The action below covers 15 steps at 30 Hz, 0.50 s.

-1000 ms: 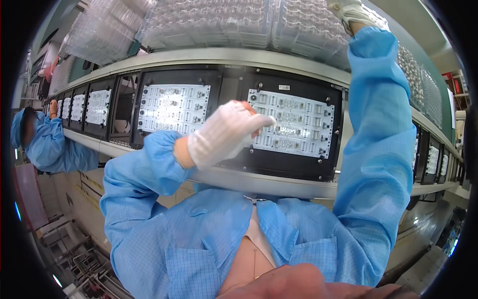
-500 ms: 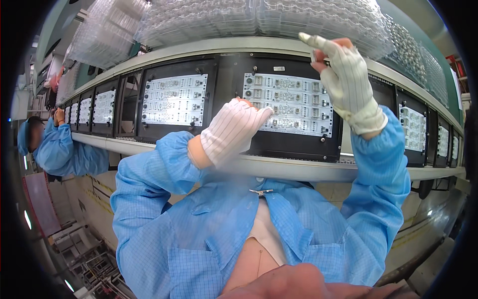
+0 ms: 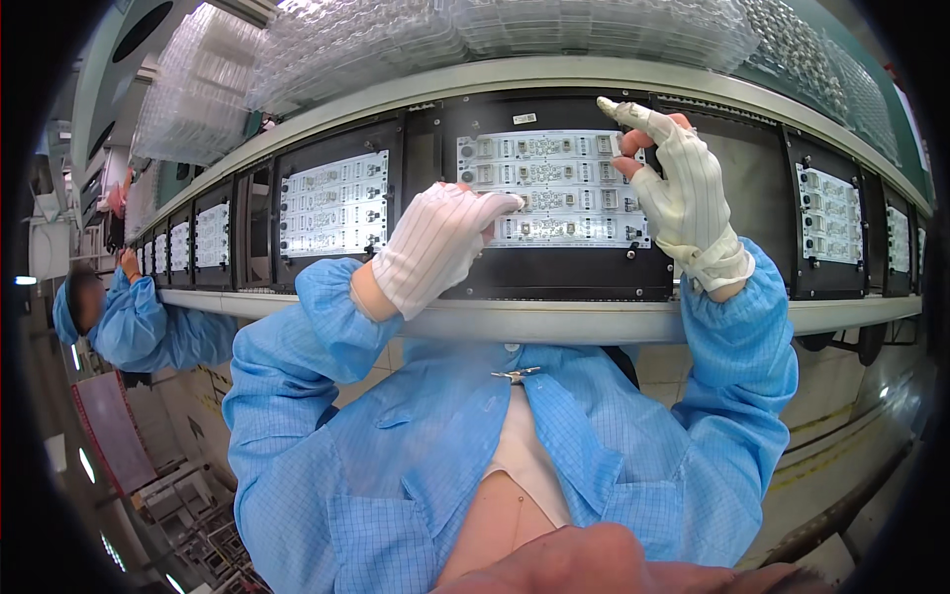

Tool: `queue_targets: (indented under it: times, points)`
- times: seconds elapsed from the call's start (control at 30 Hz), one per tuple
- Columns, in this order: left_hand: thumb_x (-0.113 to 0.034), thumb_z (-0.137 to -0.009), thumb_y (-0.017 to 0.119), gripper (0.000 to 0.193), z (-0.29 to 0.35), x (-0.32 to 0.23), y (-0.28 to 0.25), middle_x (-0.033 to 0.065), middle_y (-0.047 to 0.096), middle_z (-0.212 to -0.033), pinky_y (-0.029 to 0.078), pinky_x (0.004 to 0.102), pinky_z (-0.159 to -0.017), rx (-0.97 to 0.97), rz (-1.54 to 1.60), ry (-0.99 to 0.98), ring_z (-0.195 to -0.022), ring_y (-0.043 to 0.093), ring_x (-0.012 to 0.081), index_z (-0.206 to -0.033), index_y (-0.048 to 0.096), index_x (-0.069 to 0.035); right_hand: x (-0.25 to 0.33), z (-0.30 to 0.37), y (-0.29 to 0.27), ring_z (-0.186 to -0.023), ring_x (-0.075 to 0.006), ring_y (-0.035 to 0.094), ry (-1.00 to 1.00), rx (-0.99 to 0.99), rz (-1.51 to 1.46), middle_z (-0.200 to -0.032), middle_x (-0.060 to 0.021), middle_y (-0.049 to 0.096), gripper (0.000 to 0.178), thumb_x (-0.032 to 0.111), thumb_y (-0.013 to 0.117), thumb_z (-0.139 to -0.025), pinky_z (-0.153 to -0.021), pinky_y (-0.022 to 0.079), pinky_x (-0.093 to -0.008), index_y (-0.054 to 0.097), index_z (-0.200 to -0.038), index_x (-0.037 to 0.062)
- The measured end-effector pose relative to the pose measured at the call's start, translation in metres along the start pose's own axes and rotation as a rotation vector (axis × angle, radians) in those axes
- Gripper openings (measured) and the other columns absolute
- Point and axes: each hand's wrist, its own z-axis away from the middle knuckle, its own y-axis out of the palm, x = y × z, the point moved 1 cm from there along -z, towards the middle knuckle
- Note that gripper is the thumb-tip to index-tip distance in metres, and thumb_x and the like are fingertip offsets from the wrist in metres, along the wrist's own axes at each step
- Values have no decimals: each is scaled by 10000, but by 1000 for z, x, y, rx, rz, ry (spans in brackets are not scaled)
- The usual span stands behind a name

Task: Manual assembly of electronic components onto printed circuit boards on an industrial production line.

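Observation:
A black carrier frame (image 3: 554, 284) in front of me holds white circuit boards (image 3: 579, 231) in rows, with small square and oblong parts on them. My left hand (image 3: 435, 247), in a striped white glove with bare fingertips, is at the boards' left side. Its fingers are pressed together, the thumb side low over the middle rows; what they pinch, if anything, is hidden. My right hand (image 3: 683, 183), gloved likewise, is at the boards' upper right corner. Its thumb and a bare fingertip are drawn together while the covered forefinger points out; anything between them is too small to make out.
More carriers with white boards (image 3: 334, 203) line the track on the left, and another board set (image 3: 829, 213) sits to the right. Stacked clear plastic trays (image 3: 346, 49) stand behind the track's metal rail (image 3: 435, 87). A co-worker in blue (image 3: 148, 307) is at the far left.
My right hand has come down from above the far rail to the boards' upper right corner. My left hand has shifted slightly left in the picture, as have the boards.

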Motion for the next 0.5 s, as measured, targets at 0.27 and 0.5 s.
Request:
queue_targets:
  times: [0.27, 0.5]
  points:
    - [-7, -766, 694, 365, -7, -11, 2, 59, 644, -766, 511, 382, -767, 122, -265, 45, -771, 651, 265, -1118, 652, -95, -8, 11, 8, -827, -238, 688, 29, -27, -41, -846, -44, 694, 570, -33, 710, -776, -1053, 457, -442, 629, -1313, 140]
    - [-43, -767, 696, 315, -27, 4, -5, 65, 627, -746, 509, 381, -743, 312, -106, -13, -738, 646, 268, -1070, 636, -102, 13, 18, -4, -806, -247, 654, 61, 61, 31, -813, -31, 653, 585, -18, 722, -761, -966, 488, -426, 628, -1316, 142]
